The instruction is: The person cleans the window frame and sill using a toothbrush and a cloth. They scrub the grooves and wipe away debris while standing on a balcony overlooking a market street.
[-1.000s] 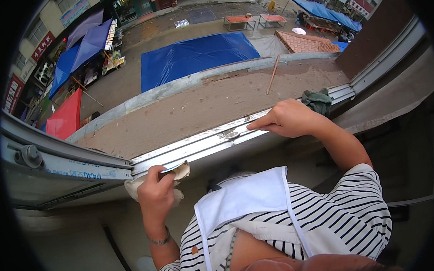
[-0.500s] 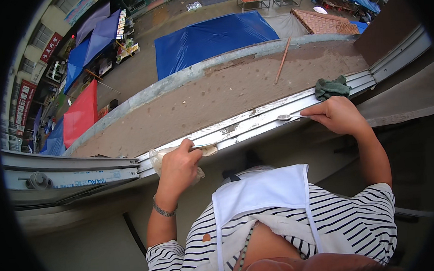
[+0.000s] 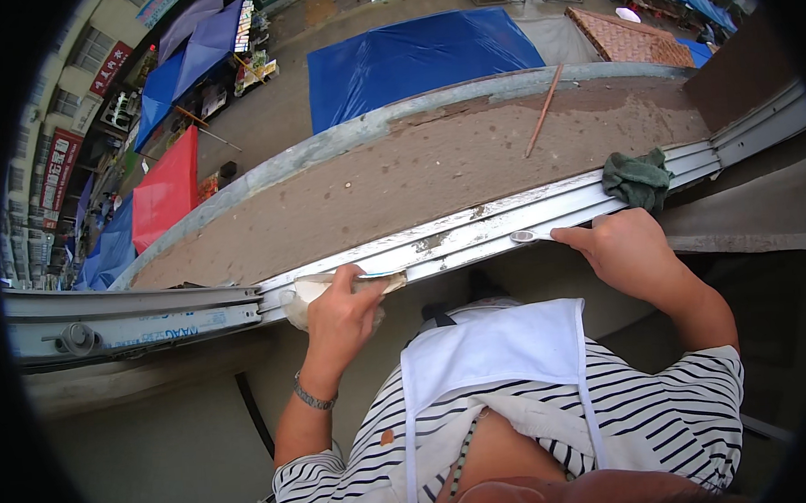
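Both hands on the track (image 3: 474, 235): left hand (image 3: 343, 313) pinches a cloth (image 3: 310, 296), right hand (image 3: 623, 251) presses fingertips down; green rag (image 3: 635, 178) just beyond; red signs far left

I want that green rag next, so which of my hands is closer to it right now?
Right. Your right hand rests on the window track just below the green rag. Your left hand is far along the track to the left, holding a pale cloth.

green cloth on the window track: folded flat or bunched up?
Bunched up. The green cloth sits in a crumpled heap with deep creases on the window track, just beyond the right hand, apparently not touching it.
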Motion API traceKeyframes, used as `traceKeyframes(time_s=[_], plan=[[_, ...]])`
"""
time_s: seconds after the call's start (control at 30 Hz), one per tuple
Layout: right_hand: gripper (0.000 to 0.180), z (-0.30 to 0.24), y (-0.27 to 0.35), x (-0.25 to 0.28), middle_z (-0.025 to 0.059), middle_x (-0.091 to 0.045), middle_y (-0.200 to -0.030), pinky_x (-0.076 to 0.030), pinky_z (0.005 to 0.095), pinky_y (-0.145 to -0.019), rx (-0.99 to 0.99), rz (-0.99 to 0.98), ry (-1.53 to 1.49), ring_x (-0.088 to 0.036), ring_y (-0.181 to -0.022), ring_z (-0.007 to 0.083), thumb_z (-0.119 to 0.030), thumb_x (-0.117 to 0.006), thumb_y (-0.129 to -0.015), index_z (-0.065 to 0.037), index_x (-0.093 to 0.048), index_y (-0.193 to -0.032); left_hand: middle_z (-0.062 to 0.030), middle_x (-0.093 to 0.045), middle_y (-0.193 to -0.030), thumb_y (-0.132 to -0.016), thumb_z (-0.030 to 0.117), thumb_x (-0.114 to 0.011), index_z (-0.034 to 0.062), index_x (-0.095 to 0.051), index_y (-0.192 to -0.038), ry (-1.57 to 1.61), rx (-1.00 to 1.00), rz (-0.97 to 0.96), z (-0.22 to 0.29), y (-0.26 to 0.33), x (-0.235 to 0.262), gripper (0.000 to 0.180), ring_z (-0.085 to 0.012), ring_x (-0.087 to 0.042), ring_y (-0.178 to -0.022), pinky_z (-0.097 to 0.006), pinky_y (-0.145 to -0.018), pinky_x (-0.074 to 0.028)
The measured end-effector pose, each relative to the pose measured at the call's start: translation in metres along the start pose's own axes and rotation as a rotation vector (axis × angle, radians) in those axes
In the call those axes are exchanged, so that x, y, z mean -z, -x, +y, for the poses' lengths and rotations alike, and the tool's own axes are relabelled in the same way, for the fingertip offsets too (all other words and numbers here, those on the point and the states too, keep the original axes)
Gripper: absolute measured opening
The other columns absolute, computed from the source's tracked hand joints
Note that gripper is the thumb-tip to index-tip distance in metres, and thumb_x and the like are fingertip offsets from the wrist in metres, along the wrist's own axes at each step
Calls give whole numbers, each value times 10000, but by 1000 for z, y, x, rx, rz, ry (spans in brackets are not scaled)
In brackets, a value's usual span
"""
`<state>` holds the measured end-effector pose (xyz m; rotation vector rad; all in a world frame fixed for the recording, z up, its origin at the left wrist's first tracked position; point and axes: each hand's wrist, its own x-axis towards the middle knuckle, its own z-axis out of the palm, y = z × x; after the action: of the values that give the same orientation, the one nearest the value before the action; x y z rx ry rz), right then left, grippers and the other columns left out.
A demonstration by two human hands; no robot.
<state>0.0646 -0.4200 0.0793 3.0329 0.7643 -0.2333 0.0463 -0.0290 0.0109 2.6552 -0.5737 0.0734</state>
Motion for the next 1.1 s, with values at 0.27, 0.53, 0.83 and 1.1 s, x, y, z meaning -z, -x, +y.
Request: traceKeyframes(time_s=[0.27,0.53,0.83,1.1], plan=[[384,-25,-19,-28,79,-557,-585,-449,402,-478,136,64,-132,-582,-509,263,-137,-685,-854,-218,-740,-1226,-122,-625,-1057,-807,62,-752,121,-776,-1018,15,-23,-36,-1,-3,2,220,-310,-667,-741,-401,-651,-535],[381,-85,-73,-42,112,-631,-641,-478,424,-517,288,10,-399,-610,-541,296,-188,-664,-915,-222,-696,-1293,-117,-608,-1019,-771,31,-721,115,-775,-992,7,-55,-31,-3,-4,2,242,-307,-674,-738,-402,-635,-544],[332,-35,-28,-9,94,-638,-649,-489,420,-547,100,-17,-245,-634,-588,301,-157,-693,-885,-226,-742,-1205,-112,-611,-1016,-747,9,-698,130,-779,-1002,19,-48,-8,-7,-2,2,293,-306,-673,-742,-403,-640,-546],[415,-44,-34,11,78,-607,-626,-481,418,-520,126,-99,32,-636,-566,278,-146,-662,-840,-239,-725,-1240,-115,-617,-1031,-737,-6,-694,119,-783,-999,-36,7,-29,-14,9,15,304,-307,-675,-772,-405,-656,-546]])
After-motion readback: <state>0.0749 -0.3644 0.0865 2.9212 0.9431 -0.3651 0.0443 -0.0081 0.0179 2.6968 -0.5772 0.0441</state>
